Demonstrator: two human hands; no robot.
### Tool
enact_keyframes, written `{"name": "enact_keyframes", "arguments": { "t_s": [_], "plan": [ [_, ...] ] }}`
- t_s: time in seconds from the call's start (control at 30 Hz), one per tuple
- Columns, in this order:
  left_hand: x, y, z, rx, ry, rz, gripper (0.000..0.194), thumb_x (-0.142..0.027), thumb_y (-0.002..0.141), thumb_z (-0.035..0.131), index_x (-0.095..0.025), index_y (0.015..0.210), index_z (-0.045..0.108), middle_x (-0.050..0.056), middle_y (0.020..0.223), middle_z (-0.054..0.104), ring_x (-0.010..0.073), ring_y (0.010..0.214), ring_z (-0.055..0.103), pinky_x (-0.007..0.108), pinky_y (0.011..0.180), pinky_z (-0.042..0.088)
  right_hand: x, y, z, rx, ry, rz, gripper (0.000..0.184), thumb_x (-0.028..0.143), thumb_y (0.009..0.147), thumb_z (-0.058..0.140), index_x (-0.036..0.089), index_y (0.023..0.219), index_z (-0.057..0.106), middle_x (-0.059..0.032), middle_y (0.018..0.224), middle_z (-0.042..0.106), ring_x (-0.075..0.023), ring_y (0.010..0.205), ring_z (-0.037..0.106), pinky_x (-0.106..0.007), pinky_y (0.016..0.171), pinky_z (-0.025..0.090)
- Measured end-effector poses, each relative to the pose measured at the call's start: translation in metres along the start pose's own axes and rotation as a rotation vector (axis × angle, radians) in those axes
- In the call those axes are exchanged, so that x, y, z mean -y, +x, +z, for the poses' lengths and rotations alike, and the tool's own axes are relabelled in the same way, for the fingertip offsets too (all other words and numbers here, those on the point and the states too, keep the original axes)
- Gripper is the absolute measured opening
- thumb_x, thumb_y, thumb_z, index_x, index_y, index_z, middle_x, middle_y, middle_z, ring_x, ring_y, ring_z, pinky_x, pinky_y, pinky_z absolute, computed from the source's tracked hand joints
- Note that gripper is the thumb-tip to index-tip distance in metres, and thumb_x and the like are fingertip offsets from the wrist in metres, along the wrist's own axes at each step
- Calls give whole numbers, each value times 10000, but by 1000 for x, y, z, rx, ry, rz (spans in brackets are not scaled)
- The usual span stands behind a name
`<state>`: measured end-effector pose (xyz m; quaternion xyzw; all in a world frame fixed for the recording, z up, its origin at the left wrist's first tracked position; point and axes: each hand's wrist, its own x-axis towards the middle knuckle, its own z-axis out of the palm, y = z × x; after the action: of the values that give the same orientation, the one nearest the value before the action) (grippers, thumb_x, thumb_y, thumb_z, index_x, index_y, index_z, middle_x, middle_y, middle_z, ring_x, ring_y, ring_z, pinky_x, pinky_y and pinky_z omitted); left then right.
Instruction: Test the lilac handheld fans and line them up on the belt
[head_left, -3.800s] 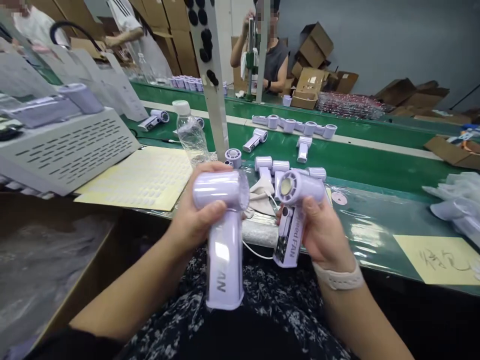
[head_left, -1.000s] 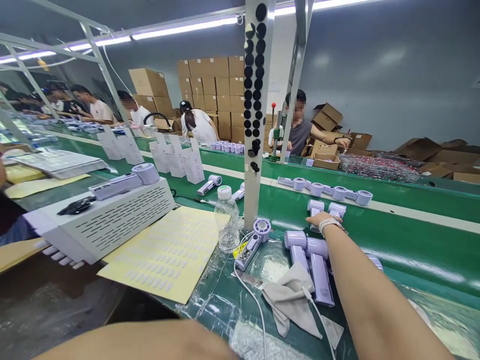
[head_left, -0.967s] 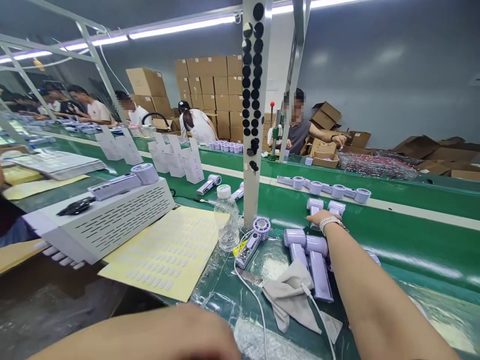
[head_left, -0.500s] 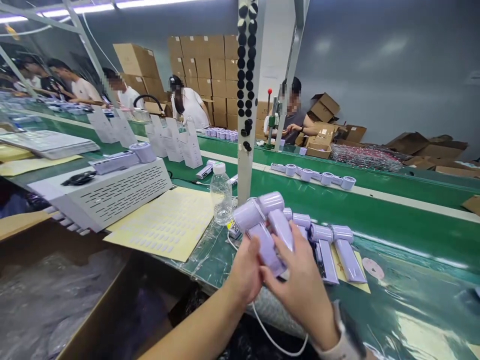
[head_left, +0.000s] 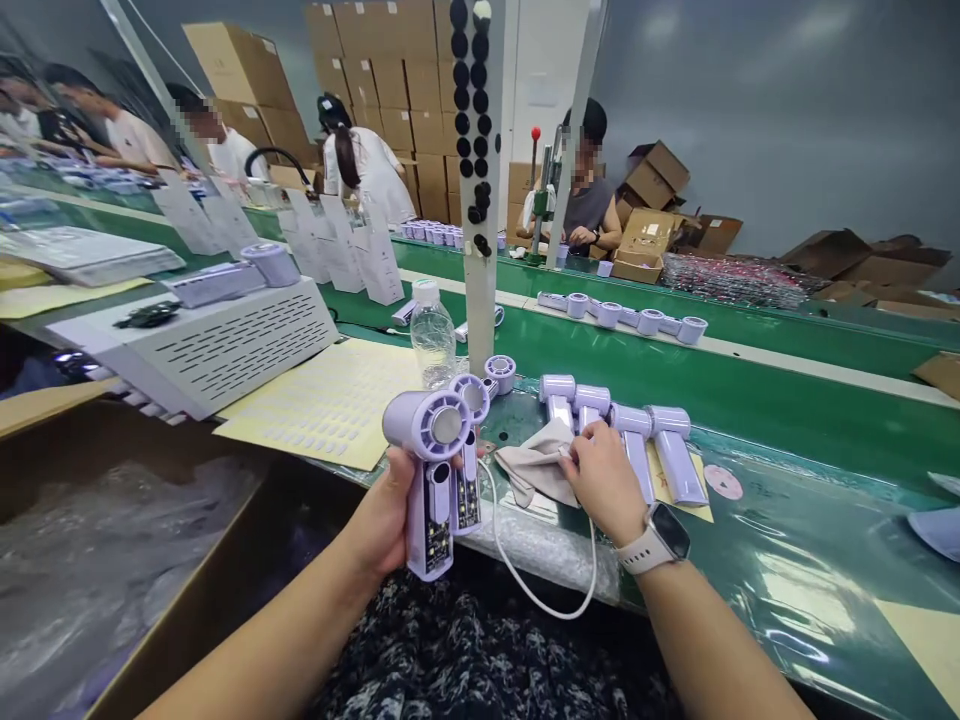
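Observation:
My left hand [head_left: 386,515] is closed around a lilac handheld fan [head_left: 405,425], with a second lilac fan [head_left: 471,396] behind it. Both stand upright in the hand, their round heads facing right and the circuit boards in their handles exposed. My right hand [head_left: 609,480] pinches a pale cloth [head_left: 538,462] lying on the green bench. Just beyond that hand, several lilac fans [head_left: 670,425] rest in a row. One more fan head [head_left: 499,373] shows near the post's foot.
A clear bottle [head_left: 433,340] stands beside the post [head_left: 480,300]. Left of it are a sticker sheet [head_left: 330,410] and a slotted white box [head_left: 240,345]. A white cable [head_left: 525,585] loops off the bench edge. Co-workers sit across the green conveyor [head_left: 787,390].
My left hand has moved left with the two fans, turning them so their open handles show. My right hand has let go of the fans and taken hold of the cloth.

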<state>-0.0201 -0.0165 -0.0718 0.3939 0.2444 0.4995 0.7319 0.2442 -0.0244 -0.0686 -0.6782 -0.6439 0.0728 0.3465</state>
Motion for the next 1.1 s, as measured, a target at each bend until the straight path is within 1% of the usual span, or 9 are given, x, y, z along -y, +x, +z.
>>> {"name": "enact_keyframes", "arguments": {
  "t_s": [0.1,0.2,0.27,0.3,0.47,0.63,0.83,0.97,1.1],
  "plan": [
    [-8,0,7,-28,17,80,670,-795,648,759,-156,845,784,117,1080,801,326,1063,734,380,922,587,15,-20,1,70,87,-21,165,225,897,579,221,732,574,-102,834,657,-278,827,636,-412,764,518],
    [-11,6,23,11,-79,104,709,-834,582,773,-162,809,747,135,1087,789,386,1128,709,483,995,562,39,-52,-7,379,426,38,174,322,948,552,234,803,593,3,614,622,-195,576,602,-300,577,479],
    [-10,12,38,40,-167,105,718,-846,521,792,-175,766,712,132,1069,787,397,1145,703,505,997,563,53,-68,-10,577,673,118,169,343,918,598,233,790,608,28,548,608,-173,523,584,-269,544,449],
    [-8,16,45,44,-206,110,712,-844,508,799,-181,745,698,125,1048,788,395,1145,705,504,989,569,59,-73,-10,617,753,147,167,343,899,622,228,778,622,27,546,614,-168,519,579,-265,544,438],
    [2,28,70,64,-317,127,690,-852,555,765,-180,674,659,106,1066,781,380,1152,710,477,938,604,77,-86,-1,479,867,102,244,343,915,630,213,710,625,11,586,625,-142,523,562,-254,546,417],
    [3,25,73,52,-341,129,698,-848,539,775,-172,637,631,112,1106,773,372,1144,711,470,919,614,78,-100,13,325,924,115,375,503,1007,559,223,759,565,29,539,580,-133,491,536,-243,520,404],
    [8,19,67,1,-277,216,726,-892,564,715,-175,641,638,117,964,781,360,1060,733,472,904,609,79,-106,21,358,973,153,473,630,992,548,213,770,571,36,496,546,-119,439,494,-234,471,362],
    [9,18,66,-32,-239,258,730,-900,556,709,-179,645,647,118,961,778,368,1099,715,475,924,599,85,-106,21,264,961,221,492,656,973,560,220,745,554,42,462,522,-120,407,479,-236,446,363],
    [6,17,66,6,-234,281,719,-892,554,722,-181,641,660,109,962,779,354,1074,722,452,915,600,84,-109,23,313,1050,229,482,648,966,580,224,740,544,69,459,461,-118,387,477,-233,425,353]
  ]
}}
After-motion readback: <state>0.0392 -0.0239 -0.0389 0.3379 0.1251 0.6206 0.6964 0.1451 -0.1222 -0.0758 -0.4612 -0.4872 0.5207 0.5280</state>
